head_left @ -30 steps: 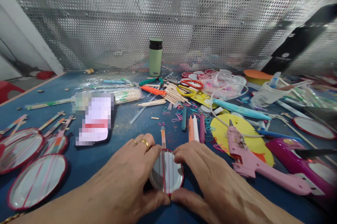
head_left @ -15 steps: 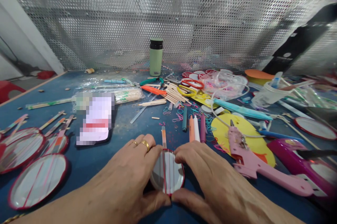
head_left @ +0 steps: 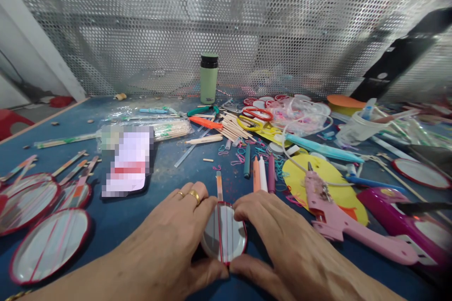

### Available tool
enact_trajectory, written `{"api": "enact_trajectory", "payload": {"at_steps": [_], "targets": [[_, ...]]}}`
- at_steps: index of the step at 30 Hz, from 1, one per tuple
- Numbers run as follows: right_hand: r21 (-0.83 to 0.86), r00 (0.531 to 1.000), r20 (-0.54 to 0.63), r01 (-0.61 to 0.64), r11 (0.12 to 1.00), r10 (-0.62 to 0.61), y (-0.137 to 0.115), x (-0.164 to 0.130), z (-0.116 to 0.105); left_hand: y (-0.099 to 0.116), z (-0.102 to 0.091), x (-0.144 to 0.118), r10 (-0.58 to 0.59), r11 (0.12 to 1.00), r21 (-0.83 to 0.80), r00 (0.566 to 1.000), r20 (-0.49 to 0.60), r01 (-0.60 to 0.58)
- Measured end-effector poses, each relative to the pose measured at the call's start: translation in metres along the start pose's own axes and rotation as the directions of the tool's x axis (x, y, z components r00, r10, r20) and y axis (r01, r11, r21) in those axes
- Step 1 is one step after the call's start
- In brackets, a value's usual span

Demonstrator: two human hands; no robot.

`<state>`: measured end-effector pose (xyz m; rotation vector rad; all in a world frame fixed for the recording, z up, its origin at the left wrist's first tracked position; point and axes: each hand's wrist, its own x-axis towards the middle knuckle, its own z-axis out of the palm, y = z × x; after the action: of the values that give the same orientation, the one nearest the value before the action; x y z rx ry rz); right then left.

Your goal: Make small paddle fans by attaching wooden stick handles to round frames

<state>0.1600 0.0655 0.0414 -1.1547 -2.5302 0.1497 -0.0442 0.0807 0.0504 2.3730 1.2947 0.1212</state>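
I see my 2 hands, left hand [head_left: 169, 239] and right hand [head_left: 282, 239], curled shut on the red-rimmed round white disc [head_left: 224, 235]; bare blue bench [head_left: 169, 169] lies ahead, pink glue gun [head_left: 339, 218] crowds right.

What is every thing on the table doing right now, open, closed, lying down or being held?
Small round red-rimmed disc with a stick handle: flat on the table, pinched at its rim by both hands.
Left hand: grip closed on the disc's left edge.
Right hand: grip closed on the disc's right edge.
Green flask with black lid: upright, lid on.
Pink glue gun: lying on its side.
Red-handled scissors: lying flat.
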Motion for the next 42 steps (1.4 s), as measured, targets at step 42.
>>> {"api": "enact_trajectory", "payload": {"at_steps": [42], "targets": [[0.006,0.999,0.028,-0.033,0.999,0.032,-0.0005,0.0022,-0.0016,-0.0024,0.0062,-0.0015,0.005,1.0,-0.009,1.0,-0.012,-0.005]]}}
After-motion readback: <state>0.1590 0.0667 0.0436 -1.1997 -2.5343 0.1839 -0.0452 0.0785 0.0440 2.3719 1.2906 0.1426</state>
